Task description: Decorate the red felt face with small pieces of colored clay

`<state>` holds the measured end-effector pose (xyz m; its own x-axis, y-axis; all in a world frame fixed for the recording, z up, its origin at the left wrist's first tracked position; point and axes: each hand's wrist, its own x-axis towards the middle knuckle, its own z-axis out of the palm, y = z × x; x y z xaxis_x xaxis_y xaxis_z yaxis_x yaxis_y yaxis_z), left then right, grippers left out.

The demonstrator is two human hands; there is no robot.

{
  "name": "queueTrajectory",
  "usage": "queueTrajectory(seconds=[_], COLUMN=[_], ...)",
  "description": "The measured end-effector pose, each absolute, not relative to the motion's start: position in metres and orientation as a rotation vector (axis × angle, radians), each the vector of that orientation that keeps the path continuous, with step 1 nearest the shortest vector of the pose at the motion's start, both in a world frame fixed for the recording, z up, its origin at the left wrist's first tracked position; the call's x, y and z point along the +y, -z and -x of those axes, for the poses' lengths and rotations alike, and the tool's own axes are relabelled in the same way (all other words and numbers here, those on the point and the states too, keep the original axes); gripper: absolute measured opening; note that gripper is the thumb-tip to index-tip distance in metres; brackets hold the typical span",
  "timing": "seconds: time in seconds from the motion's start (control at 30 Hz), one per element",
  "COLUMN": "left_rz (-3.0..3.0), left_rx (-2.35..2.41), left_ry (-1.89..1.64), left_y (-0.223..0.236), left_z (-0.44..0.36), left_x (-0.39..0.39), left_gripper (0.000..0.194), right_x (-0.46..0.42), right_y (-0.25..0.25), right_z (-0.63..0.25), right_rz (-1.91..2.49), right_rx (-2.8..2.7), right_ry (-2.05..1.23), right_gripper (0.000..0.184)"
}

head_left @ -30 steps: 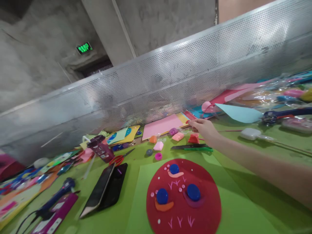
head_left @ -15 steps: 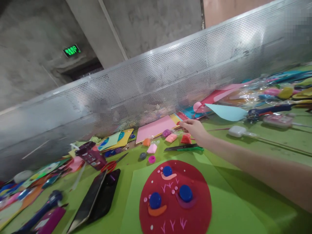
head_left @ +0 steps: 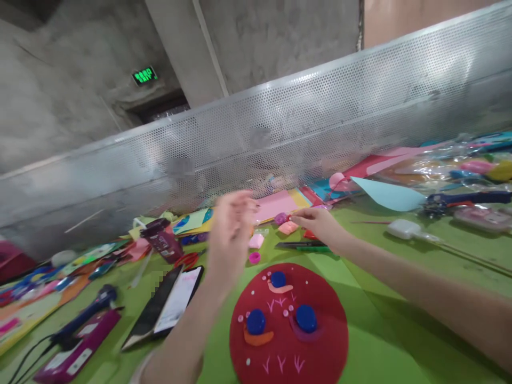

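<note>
My right hand [head_left: 316,224] pinches a small red piece of clay [head_left: 289,217] between thumb and fingertips, close to a purple lump of clay [head_left: 281,218] and a peach lump [head_left: 288,228]. Raised over the mat, my left hand [head_left: 232,234] is smeared by motion, so its fingers cannot be read. In front of me lies a red paper disc [head_left: 288,338] on light green paper. It bears blue clay rounds [head_left: 306,318], curved orange, peach and purple strips, small pink and white dots, and pink branching marks. A black-bladed tool with a green part [head_left: 304,246] lies under my right wrist.
At left are a phone [head_left: 180,298] with its screen lit, a dark red cup [head_left: 162,240] with a straw, red-handled scissors [head_left: 186,261] and a purple power strip [head_left: 80,344]. Glue guns [head_left: 464,200], plastic bags and coloured paper lie at right. A perforated metal screen [head_left: 280,122] stands behind.
My left hand has come into view, raised left of the disc. My right hand has drawn slightly nearer, still pinching the red piece. The phone screen has lit up.
</note>
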<state>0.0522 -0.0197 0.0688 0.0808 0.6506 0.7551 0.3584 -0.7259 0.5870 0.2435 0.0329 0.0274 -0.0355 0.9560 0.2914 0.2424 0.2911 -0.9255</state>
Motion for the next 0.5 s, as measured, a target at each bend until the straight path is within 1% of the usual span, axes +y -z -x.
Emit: queueTrajectory(seconds=[0.1, 0.17, 0.23, 0.33, 0.43, 0.5], left_rz=[-2.292, -2.314, -2.276, -2.232, -2.159, -2.009], left_rx=[1.046, 1.05, 1.086, 1.154, 1.196, 1.22], left_ry=[-1.349, -1.222, -1.198, -1.225, -1.259, -1.276], left_y=[-0.051, -0.036, -0.021, -0.008, -0.006, -0.008], left_z=[-0.063, -0.065, -0.064, -0.062, -0.061, -0.06], left_x=[0.002, 0.012, 0.015, 0.011, 0.008, 0.009], left_gripper=[0.029, 0.032, 0.031, 0.024, 0.016, 0.014], right_x=[0.03, 0.029, 0.029, 0.027, 0.025, 0.027], right_y=[-0.026, -0.024, -0.022, -0.017, -0.016, -0.017], right_z=[-0.241, -0.239, -0.237, -0.232, -0.23, -0.232], right_rz=[1.111, 1.076, 1.048, 1.024, 1.024, 1.044], right_rx=[-1.589, -1.651, -1.726, -1.838, -1.907, -1.917], right_ry=[-0.88, -0.896, -0.911, -0.908, -0.861, -0.787], right_gripper=[0.021, 0.02, 0.018, 0.017, 0.019, 0.023])
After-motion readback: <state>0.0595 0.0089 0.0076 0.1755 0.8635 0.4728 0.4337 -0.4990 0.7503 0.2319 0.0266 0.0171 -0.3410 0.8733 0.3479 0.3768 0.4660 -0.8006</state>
